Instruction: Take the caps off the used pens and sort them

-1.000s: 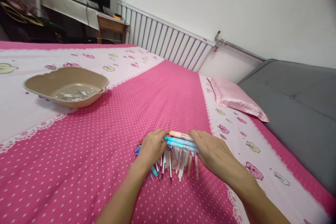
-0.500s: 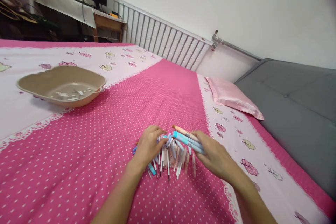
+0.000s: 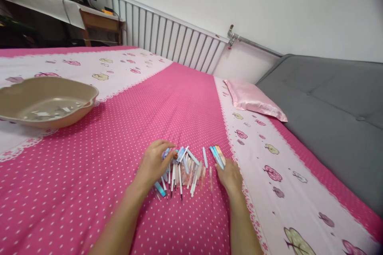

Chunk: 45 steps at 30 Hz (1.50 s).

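My left hand [image 3: 154, 163] curls over the left end of a loose pile of pens [image 3: 187, 167] on the bed. At its thumb and forefinger shows the brown end of a marker [image 3: 175, 154]; the rest of that marker is hidden. My right hand [image 3: 229, 174] is closed around a small bunch of light blue and orange markers [image 3: 218, 156], low over the sheet to the right of the pile. A single pale blue pen [image 3: 205, 157] lies between the pile and this bunch. Several white pens with dark tips point towards me.
A beige basin [image 3: 60, 103] with small white and grey pieces inside stands on the bed at left. A pink pillow [image 3: 254, 97] lies by the grey padded headboard [image 3: 323, 115]. White railings [image 3: 167, 28] run along the wall, and a desk [image 3: 100, 22] with a monitor is behind.
My right hand has moved right and down with its markers, away from the pile, and turned them to point away from me. A brown marker end now shows at my left fingertips.
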{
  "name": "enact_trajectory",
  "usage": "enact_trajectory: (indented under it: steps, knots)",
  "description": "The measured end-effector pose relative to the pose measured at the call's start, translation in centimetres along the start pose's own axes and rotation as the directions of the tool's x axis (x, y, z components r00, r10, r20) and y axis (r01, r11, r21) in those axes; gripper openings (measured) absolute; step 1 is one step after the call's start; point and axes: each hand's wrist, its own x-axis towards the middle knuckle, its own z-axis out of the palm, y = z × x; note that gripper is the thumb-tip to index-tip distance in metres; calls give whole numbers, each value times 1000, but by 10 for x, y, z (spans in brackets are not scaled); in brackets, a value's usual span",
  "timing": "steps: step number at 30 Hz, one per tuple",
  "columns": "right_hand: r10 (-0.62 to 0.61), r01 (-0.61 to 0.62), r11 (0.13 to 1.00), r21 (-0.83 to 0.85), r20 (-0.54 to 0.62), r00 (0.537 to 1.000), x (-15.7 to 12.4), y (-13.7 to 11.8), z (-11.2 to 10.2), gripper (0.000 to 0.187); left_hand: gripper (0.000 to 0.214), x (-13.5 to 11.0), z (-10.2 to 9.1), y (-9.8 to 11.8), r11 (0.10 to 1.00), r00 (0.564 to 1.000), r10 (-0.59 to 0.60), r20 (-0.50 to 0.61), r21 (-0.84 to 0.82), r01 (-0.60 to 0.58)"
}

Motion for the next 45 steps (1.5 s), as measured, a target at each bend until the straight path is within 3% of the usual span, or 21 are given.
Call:
enact_trajectory:
  steps: [8,16,18,20,22,24,26,27,32,39,42,45]
  knots:
    - [-29,30,998,50,-33,999,4,4,-5,33,28,2,-1,6,999,1000,19,1,30,-19]
    - [-40,67,947,314,-92,995,5,4,-21,32,24,3,-2,15,999,999,28,-31,-30,-28]
    - [-109,106,822,560,-28,994,-3,-2,-28,33,24,2,0,22,994,999,-16,-36,-104,12]
    - [-241,18,515,857,125,963,-16,-13,-33,32,28,1,3,33,962,992,-122,-7,-247,117]
    - [-453,-216,193,957,282,846,-33,-28,-35,30,36,-2,8,45,855,970,-225,96,-458,244]
    - [-644,-434,74,898,375,667,-50,-44,-34,27,47,-6,12,57,675,931,-251,265,-642,364]
    - [-730,-522,69,850,400,555,-64,-56,-31,28,53,-10,14,66,505,869,-273,413,-708,494]
    - [-740,-517,77,853,396,543,-69,-61,-30,29,54,-11,14,69,444,846,-290,447,-721,533]
    - [-711,-387,133,912,360,604,-76,-66,-30,37,53,-12,11,70,295,822,-279,496,-770,566]
    - [-706,-283,221,933,353,614,-74,-64,-30,41,49,-11,10,68,232,812,-186,553,-779,583]
    - [-692,-171,254,952,302,655,-72,-62,-29,38,43,-9,8,66,235,836,-182,518,-802,548]
    - [-652,-120,283,952,282,703,-70,-61,-28,38,34,-5,3,61,273,858,-274,434,-821,502]
